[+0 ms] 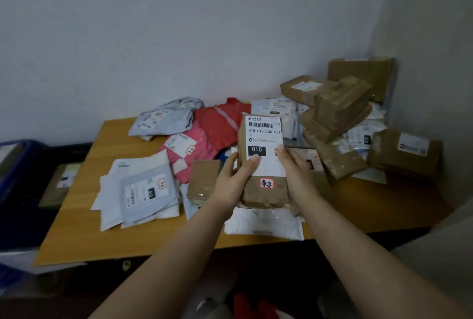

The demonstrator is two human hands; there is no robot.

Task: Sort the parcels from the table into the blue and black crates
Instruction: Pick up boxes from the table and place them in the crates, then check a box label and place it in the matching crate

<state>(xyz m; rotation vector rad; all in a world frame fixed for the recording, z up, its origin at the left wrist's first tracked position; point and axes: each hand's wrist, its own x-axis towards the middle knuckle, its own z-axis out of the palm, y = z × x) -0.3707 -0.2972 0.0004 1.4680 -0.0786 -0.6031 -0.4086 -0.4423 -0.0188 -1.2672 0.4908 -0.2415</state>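
I hold a brown cardboard parcel (263,192) upright above the wooden table (76,236), its white shipping label marked 010 facing me. My left hand (234,183) grips its left edge, thumb across the label. My right hand (297,172) grips the right edge. Other parcels lie on the table: a grey mailer on white bags (146,190), a small brown box (203,178), pink (189,157) and red (220,124) bags, a grey bag (163,119). A blue crate (15,165) stands at the far left; a black crate is not clearly visible.
Several brown boxes (340,106) are piled in the back right corner against the wall, with one more (407,155) at the right edge. A white bag (266,224) lies under the held parcel. A labelled box (61,183) sits low beside the table's left side.
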